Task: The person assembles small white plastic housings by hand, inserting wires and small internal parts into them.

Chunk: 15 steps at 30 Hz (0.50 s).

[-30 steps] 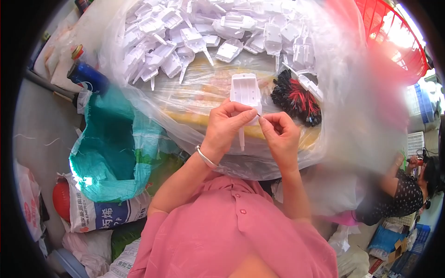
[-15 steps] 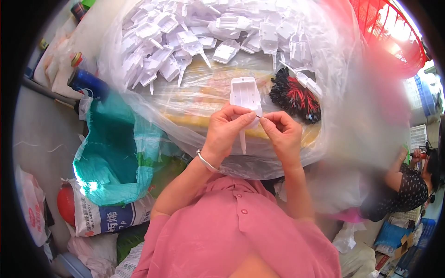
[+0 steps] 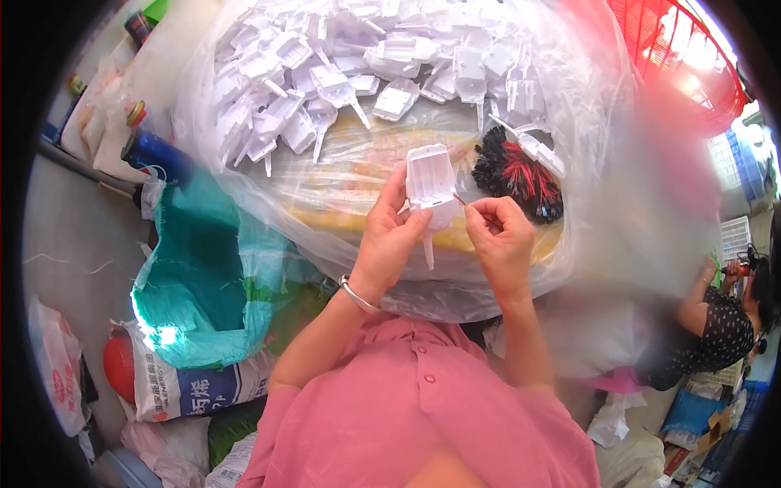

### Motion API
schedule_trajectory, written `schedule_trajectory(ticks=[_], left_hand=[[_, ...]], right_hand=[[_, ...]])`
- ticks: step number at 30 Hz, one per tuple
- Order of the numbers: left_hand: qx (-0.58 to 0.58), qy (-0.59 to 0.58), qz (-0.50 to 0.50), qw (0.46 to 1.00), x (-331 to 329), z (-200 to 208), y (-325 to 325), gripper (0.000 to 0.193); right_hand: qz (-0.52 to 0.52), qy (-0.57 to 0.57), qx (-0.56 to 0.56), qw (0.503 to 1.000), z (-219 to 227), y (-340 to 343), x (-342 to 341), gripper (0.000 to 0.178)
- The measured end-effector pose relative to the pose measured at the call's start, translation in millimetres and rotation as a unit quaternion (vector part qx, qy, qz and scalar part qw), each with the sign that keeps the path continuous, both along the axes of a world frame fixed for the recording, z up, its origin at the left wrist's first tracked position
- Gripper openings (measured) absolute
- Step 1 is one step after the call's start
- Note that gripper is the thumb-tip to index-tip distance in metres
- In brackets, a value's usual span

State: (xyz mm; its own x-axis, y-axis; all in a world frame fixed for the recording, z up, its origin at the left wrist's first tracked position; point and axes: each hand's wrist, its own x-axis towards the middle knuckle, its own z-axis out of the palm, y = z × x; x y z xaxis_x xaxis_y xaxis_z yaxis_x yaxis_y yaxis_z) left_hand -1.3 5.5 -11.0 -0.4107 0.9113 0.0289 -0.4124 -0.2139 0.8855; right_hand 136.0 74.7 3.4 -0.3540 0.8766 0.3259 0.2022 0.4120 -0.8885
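Note:
My left hand [image 3: 390, 236] grips a white plastic housing [image 3: 429, 180] with a pointed spike hanging below it, held upright over a table covered in clear plastic sheet [image 3: 358, 163]. My right hand [image 3: 503, 237] pinches a thin red wire [image 3: 460, 200] right at the housing's lower right edge. A pile of several identical white spiked housings [image 3: 342, 65] lies at the back of the table. A bundle of red and black wires [image 3: 517, 172] rests just right of the held housing.
A teal woven sack [image 3: 203, 276] stands open at my left, above a printed white bag [image 3: 187, 390]. A blue bottle [image 3: 154, 154] lies at the table's left edge. A red plastic basket [image 3: 683, 57] sits far right. Another person [image 3: 720, 325] sits at the right.
The housing has stayed between both hands; my right hand's fingers have shifted slightly with the wire at its lower edge. The view has tilted a little.

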Motion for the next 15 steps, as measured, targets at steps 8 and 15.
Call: schedule_trajectory(ticks=[8, 15], left_hand=[[-0.005, 0.020, -0.011, 1.000, 1.6, 3.9, -3.2, 0.059], [0.031, 0.035, -0.008, 0.999, 4.4, 0.2, -1.7, 0.060]], right_hand=[[-0.032, -0.053, 0.079, 0.995, 2.6, 2.8, -9.7, 0.004], [-0.030, -0.065, 0.102, 0.992, -0.5, 4.8, -13.0, 0.004]])
